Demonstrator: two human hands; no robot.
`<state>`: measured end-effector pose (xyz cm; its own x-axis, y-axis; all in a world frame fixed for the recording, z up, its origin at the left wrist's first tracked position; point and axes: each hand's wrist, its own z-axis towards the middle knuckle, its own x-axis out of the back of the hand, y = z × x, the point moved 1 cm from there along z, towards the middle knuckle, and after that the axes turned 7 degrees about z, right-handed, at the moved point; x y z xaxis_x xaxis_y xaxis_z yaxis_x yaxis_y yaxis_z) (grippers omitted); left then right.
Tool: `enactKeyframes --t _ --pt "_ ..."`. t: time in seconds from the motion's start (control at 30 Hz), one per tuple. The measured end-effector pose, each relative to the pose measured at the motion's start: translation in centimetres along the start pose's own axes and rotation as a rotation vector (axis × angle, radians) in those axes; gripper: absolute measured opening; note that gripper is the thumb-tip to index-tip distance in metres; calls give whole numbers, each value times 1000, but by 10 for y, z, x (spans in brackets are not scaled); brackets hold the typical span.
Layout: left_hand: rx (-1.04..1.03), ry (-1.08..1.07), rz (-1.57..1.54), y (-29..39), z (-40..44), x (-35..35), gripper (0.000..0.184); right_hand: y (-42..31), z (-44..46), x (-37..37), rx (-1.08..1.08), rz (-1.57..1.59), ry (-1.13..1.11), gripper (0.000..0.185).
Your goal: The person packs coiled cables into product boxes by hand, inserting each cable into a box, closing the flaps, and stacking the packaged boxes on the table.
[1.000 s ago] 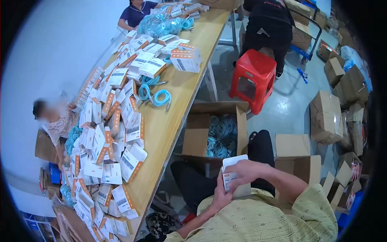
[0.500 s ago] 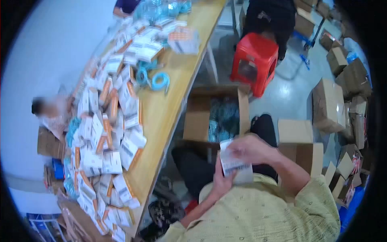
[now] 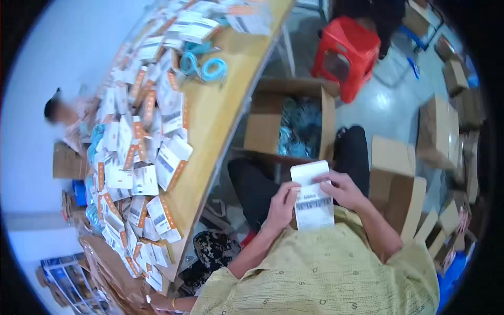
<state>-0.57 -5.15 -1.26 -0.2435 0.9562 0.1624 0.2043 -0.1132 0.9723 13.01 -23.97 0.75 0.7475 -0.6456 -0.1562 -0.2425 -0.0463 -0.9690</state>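
Observation:
A small white cardboard box [image 3: 315,211] with printed text and a dark band is upright in front of my chest, its top flap raised. My left hand [image 3: 282,208] grips its left edge, fingers closed with the thumb near the flap. On the other side my right hand [image 3: 344,190] pinches the upper right edge just below the flap. Both hands are closed on this one box. What is inside it is hidden.
Many white and orange boxes [image 3: 170,163] are heaped on the wooden table [image 3: 207,118], beside coiled turquoise cables [image 3: 214,69]. An open carton [image 3: 260,118] holds bagged turquoise items. A red stool [image 3: 346,44], more cartons [image 3: 438,131] and another person's hand [image 3: 160,303] are around me.
My right hand has gone from a blurred motion over the box's top to gripping its right edge. The flap now stands raised, and the view has tilted downward.

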Motion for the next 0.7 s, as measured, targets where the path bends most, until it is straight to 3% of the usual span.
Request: enactKeyframes --t 0.13,0.27,0.43,0.6,0.7 --pt "64 108 21 -5 9 22 21 15 12 -3 -40 44 57 29" --pt "103 22 -140 -7 14 3 16 8 10 -10 -21 20 92 22" --pt "132 300 -279 20 9 -3 12 32 4 -15 267 62 352 18" --pt "-77 32 -200 21 12 13 15 -4 2 -10 326 -167 112 18" --pt "9 -63 -89 31 16 19 22 -26 2 -11 115 -2 52 18"
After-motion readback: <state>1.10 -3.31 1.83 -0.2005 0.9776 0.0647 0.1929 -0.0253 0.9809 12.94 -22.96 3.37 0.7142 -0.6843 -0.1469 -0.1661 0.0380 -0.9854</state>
